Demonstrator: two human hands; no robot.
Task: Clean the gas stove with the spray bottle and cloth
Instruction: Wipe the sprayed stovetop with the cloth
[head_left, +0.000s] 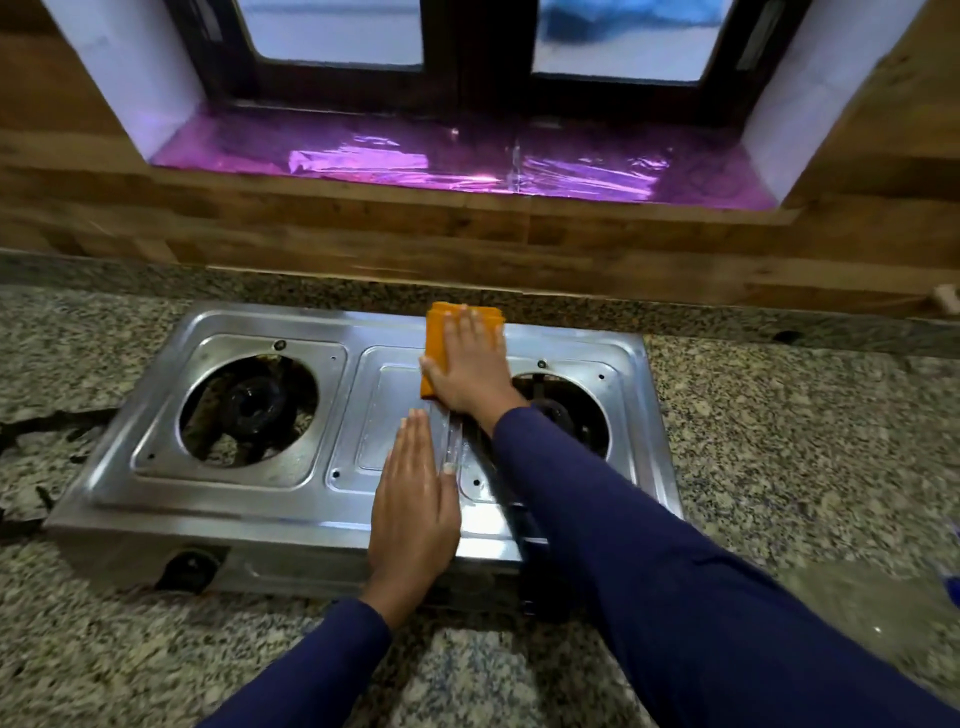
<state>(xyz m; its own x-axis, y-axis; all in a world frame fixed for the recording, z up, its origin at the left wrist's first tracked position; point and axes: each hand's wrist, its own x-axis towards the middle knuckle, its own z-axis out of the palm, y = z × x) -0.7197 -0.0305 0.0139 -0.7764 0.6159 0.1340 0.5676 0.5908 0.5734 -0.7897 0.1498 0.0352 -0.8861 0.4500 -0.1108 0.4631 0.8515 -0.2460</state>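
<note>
A steel two-burner gas stove (234, 499) sits on the granite counter, its pan supports off. My right hand (470, 374) lies flat on a folded orange cloth (439, 338) and presses it onto the back of the stove's middle panel. My left hand (413, 499) rests flat on the front middle of the stove top, palm down and holding nothing. The middle panel between the hands looks wet. Both arms wear dark blue sleeves. A blue and clear object (953, 584) is cut off at the right edge; I cannot tell whether it is the spray bottle.
The left burner (249, 405) and right burner (566, 410) sit in open round holes. A black knob (189, 566) is on the stove's front. Behind the speckled granite counter (779, 441) are a wood-look wall and a window sill lined with purple foil (415, 156).
</note>
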